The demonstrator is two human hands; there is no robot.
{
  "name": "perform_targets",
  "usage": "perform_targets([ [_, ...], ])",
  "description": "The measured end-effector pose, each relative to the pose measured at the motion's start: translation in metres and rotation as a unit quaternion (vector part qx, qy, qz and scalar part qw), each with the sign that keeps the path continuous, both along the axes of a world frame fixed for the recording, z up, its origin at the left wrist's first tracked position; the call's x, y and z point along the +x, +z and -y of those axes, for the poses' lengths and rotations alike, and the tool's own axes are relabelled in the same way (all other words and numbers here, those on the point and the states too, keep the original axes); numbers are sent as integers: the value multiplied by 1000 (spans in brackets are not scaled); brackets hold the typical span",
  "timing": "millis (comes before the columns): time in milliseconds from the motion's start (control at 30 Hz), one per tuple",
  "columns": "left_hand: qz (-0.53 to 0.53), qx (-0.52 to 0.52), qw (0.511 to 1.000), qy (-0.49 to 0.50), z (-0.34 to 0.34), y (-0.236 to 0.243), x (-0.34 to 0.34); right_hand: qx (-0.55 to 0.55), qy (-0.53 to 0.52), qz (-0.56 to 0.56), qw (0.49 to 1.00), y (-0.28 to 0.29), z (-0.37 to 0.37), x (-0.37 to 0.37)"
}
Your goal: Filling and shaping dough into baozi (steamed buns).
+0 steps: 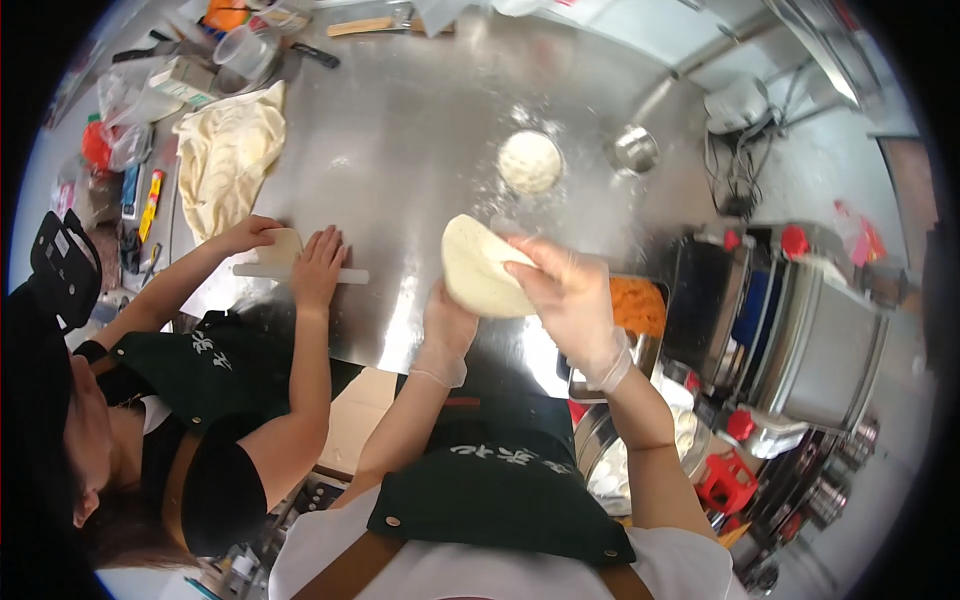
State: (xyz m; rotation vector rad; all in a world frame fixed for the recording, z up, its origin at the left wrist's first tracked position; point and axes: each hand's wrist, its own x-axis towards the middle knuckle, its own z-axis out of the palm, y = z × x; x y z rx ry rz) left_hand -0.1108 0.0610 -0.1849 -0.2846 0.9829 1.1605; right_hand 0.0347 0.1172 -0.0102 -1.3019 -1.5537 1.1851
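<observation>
The person at the steel table (400, 130) holds a flat round of dough (480, 268) up above the near edge of the tabletop, tilted on its side. The right hand (565, 290), in a thin clear glove, is spread across the dough's right face, fingers closed onto it. The left hand (448, 322), gloved too, grips from below at the lower rim, mostly hidden behind the dough.

Beyond the dough lies a floured patch with a second dough round (530, 161) flat on it, well apart from the hands. A small metal cup (634, 150) stands just right of that round. Bare steel opens wide between the two workers and toward the far side.

To the right, touching the table's near corner, a tray of orange filling (638, 305) sits just beside the right wrist.

On the left a co-worker presses both hands (318, 265) on a white rolling pin (300, 272) over a small dough piece near that edge. A big sheet of dough (228, 155) lies beyond them.
</observation>
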Motion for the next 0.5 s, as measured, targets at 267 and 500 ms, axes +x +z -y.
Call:
perform_targets([
  [267,195,125,964,-129,32,46,70,179,-26,289,940,-20,127,36],
  [500,282,151,941,-107,39,97,114,-161,-343,511,771,-107,263,183],
])
